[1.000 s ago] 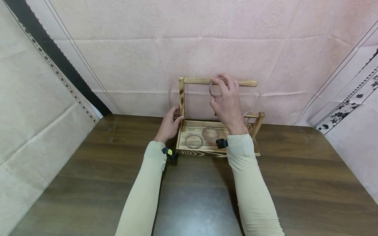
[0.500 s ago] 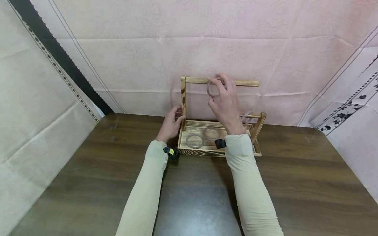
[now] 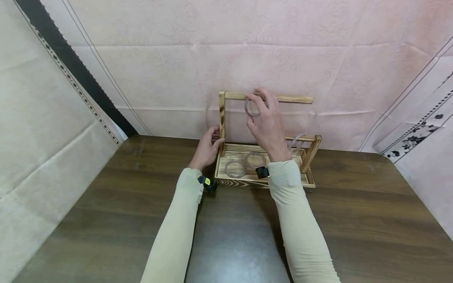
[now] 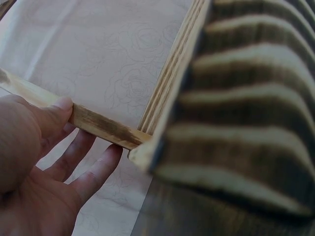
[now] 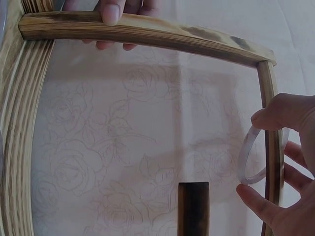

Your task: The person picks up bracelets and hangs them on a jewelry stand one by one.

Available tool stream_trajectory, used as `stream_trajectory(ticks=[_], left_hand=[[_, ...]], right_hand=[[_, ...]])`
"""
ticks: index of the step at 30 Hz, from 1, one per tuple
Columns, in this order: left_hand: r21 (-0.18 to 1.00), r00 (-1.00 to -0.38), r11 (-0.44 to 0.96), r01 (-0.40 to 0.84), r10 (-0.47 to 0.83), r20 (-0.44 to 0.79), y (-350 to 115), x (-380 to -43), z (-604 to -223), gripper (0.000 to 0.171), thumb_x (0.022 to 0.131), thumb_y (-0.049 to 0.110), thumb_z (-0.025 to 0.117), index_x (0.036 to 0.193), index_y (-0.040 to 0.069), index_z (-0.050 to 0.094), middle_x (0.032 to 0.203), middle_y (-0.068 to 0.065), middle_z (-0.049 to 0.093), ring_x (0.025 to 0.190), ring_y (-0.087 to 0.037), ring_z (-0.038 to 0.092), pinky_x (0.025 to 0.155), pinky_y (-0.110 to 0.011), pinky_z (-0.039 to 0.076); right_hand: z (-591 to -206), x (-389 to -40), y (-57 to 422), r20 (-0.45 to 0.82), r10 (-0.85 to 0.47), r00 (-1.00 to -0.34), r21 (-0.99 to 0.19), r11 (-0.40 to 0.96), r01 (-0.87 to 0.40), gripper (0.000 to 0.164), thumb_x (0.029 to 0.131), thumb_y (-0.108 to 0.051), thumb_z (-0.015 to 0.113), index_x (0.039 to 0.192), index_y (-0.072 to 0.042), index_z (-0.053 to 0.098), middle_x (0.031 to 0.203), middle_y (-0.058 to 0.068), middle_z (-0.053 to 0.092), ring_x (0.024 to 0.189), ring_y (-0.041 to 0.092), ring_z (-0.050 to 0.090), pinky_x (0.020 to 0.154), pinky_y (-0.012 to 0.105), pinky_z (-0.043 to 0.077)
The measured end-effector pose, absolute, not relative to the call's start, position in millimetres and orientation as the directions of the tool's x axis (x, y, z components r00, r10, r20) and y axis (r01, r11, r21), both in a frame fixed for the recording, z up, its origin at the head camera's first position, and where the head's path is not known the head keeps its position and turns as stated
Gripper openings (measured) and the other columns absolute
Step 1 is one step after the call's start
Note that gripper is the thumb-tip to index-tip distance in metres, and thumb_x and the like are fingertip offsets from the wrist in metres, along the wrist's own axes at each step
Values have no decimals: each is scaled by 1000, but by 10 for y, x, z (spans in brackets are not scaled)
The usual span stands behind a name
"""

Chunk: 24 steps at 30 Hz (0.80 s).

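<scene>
A wooden bangle stand has a tray base point(image 3: 262, 185), a tall left post point(image 3: 222, 114) and an upper bar point(image 3: 295, 99) with a free right end. My left hand point(image 3: 204, 148) grips the post low down, thumb on one side and fingers behind, as the left wrist view shows. With thumb and fingertips my right hand point(image 3: 269, 127) pinches a translucent bangle point(image 5: 244, 160). In the right wrist view this bangle encircles the upper bar. Two more translucent bangles lie flat in the tray, the left bangle point(image 3: 225, 169) and the right bangle point(image 3: 245, 159).
A shorter right post point(image 3: 311, 153) carries a lower bar point(image 3: 308, 138), with clear bangles point(image 3: 294, 142) hanging on it, partly behind my right wrist. The stand is at the back of a brown table point(image 3: 354, 204), close to a patterned cloth backdrop point(image 3: 170, 78).
My right hand has slid the bangle a little leftward along the upper bar, toward the tall post. The left hand keeps its grip on the post. The whole view has shifted slightly.
</scene>
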<state>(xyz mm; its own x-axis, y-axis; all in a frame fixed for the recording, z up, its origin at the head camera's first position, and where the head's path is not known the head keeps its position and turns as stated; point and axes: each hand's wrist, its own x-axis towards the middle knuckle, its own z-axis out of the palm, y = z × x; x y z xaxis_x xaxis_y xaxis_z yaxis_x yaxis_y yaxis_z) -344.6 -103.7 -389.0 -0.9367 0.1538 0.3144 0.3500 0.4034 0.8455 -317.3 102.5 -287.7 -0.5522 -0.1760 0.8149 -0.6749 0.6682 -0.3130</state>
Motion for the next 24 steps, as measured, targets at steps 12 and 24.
stream_trajectory(ticks=[12, 24], left_hand=[[846, -941, 411, 339, 147, 306, -1048, -3444, -3884, 39, 104, 8, 56, 141, 2, 48, 134, -19, 59, 127, -33, 58, 107, -45, 51], [844, -944, 423, 330, 156, 291, -1035, -3444, -3873, 42, 104, 10, 57, 144, 3, 47, 133, -21, 61, 126, -33, 59, 105, -44, 54]], right_hand=[[-2879, -3180, 930, 805, -203, -557, -301, 669, -679, 52, 86, 6, 72, 135, -8, 63, 149, 15, 49, 138, 34, 43, 111, 45, 45], [-2864, -3186, 866, 793, -216, -570, -300, 677, -672, 50, 87, 5, 72, 135, -9, 64, 151, 14, 48, 139, 33, 43, 108, 43, 48]])
